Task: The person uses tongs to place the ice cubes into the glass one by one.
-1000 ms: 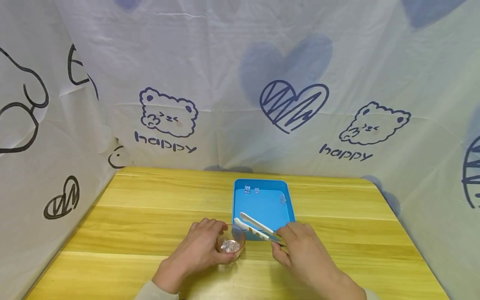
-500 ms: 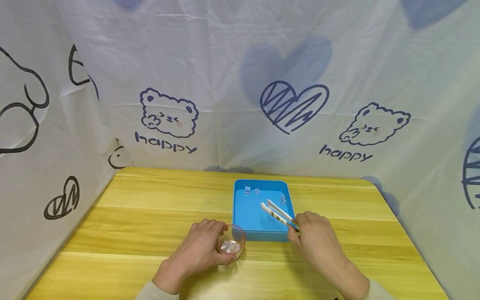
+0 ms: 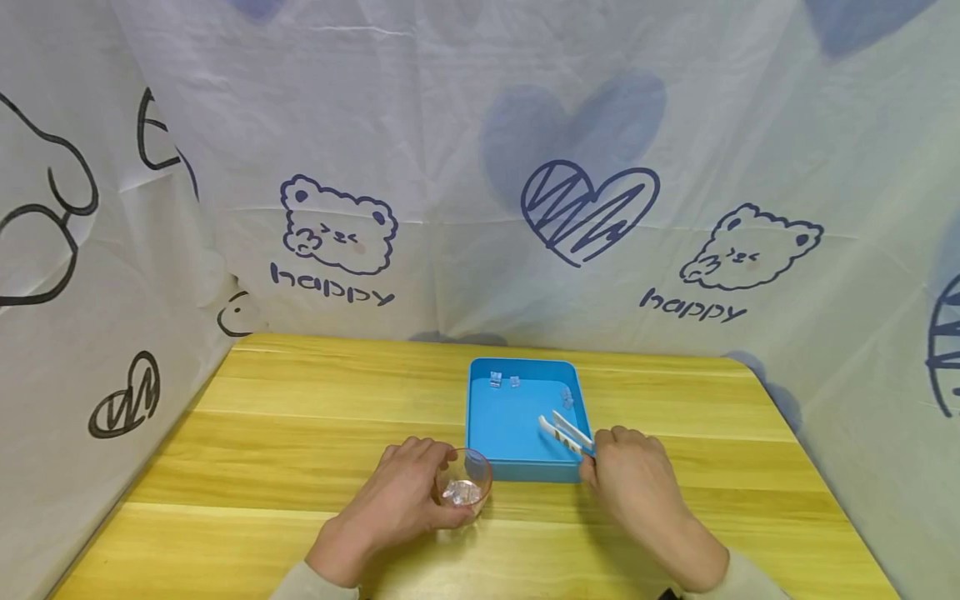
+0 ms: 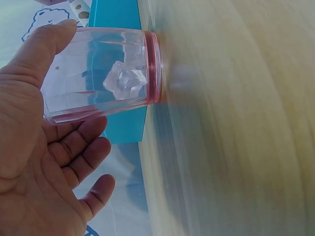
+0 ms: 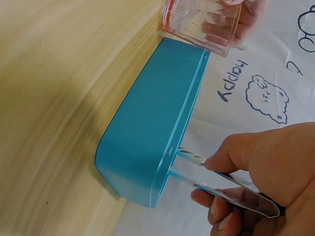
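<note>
My left hand (image 3: 397,493) grips a clear, pink-tinted cup (image 4: 88,73) that stands upright on the table, thumb on one side and fingers on the other. Several clear ice-like cubes (image 4: 124,80) lie at its bottom. In my right hand (image 3: 636,477) I hold a pair of tongs (image 5: 231,184) with white tips, pinched between thumb and fingers. Those tips are apart and reach over the near right part of a blue tray (image 3: 510,471), with nothing between them. Inside the tray, two clear cubes (image 3: 496,380) sit at the back left and a few clear pieces (image 3: 567,397) by the right wall.
The wood-grain table (image 3: 322,417) extends to both sides of the tray. Behind it hangs a pale cloth (image 3: 450,167) printed with hearts and bears, and more cloth walls off the left and right. The cup stands close to the tray's front left corner.
My right hand has carried the tongs from beside the cup rightward over the tray, their tips now near its right side. The left hand and the cup have stayed put.
</note>
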Available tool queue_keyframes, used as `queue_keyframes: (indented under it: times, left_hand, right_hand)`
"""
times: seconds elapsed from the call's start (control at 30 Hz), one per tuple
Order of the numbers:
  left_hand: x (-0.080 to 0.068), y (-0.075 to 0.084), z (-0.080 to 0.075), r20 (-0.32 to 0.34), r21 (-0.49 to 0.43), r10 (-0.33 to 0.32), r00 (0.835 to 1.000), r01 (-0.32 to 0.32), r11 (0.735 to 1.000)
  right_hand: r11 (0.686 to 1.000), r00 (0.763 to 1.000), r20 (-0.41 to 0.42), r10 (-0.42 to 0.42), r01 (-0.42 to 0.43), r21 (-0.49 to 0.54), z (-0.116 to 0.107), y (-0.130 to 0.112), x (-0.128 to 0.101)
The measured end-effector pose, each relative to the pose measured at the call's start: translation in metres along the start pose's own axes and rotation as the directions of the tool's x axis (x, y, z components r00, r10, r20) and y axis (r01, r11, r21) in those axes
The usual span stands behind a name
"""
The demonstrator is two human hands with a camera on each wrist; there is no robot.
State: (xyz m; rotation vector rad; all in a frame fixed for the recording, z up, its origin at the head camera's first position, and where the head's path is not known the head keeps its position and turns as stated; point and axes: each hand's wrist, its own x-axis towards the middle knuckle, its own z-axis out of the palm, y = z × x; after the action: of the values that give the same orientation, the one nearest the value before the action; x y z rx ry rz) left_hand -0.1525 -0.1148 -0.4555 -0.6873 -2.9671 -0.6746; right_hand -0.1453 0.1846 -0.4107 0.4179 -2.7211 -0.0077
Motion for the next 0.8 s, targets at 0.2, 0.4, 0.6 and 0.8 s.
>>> queue_keyframes:
  times: [0.2, 0.4, 0.6, 0.8]
  left_hand:
    - [0.0, 0.0, 0.0, 0.003, 0.007, -0.003, 1.0, 0.003, 1.0]
    - [0.0, 0.0, -0.001, -0.001, 0.015, 0.001, 1.0, -0.001, 1.0]
    - [0.001, 0.0, -0.001, 0.002, 0.017, 0.008, 1.0, -0.008, 1.0]
    - [0.0, 0.0, -0.001, 0.005, 0.012, 0.005, 1.0, -0.005, 1.0]
  right_hand:
    - [0.999, 0.999, -0.006, -0.033, 0.033, -0.033, 0.001, 0.002, 0.002]
    - [0.999, 0.999, 0.021, -0.027, 0.028, -0.047, 0.003, 0.003, 0.005]
    - [0.998, 0.999, 0.038, -0.013, 0.016, -0.064, 0.005, 0.003, 0.007]
    - [0.997, 1.0, 0.019, 0.014, -0.012, -0.08, 0.007, 0.001, 0.013]
